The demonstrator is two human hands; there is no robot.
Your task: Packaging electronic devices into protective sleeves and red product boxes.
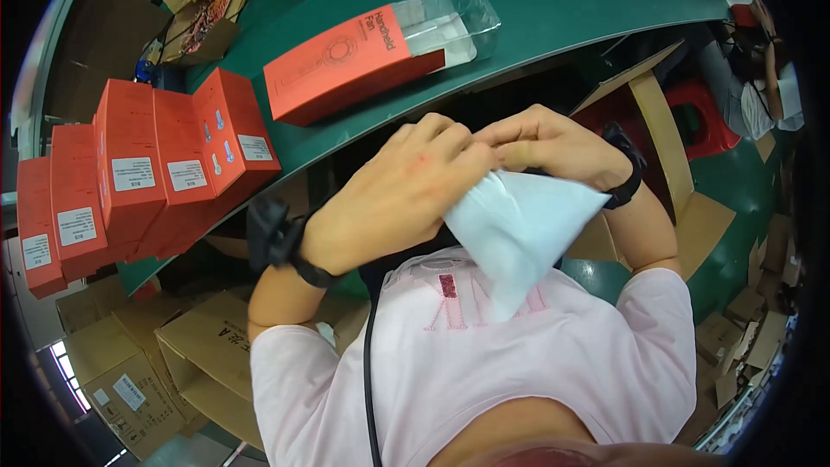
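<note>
A soft, pale white bag [527, 225] hangs in front of my chest, its lower end narrowing to a point. My left hand [415, 169] is closed on its top edge, fingers curled over so that the fingertips are hidden. Close against it, my right hand [553, 147] pinches the same edge with thumb and bent fingers. Whether anything is inside the bag cannot be made out. Beyond my hands, a red fan box [337, 65] lies on the green table [562, 0], with a clear plastic tray [454, 22] sticking out of its right end.
Several red boxes [130, 169] stand in a row at the table's left edge. Behind them is an open carton [203, 22] of coloured cords. Brown cartons [138, 372] sit low on the left; another open carton [661, 138] and a red stool [700, 117] are at right, near another person [752, 78].
</note>
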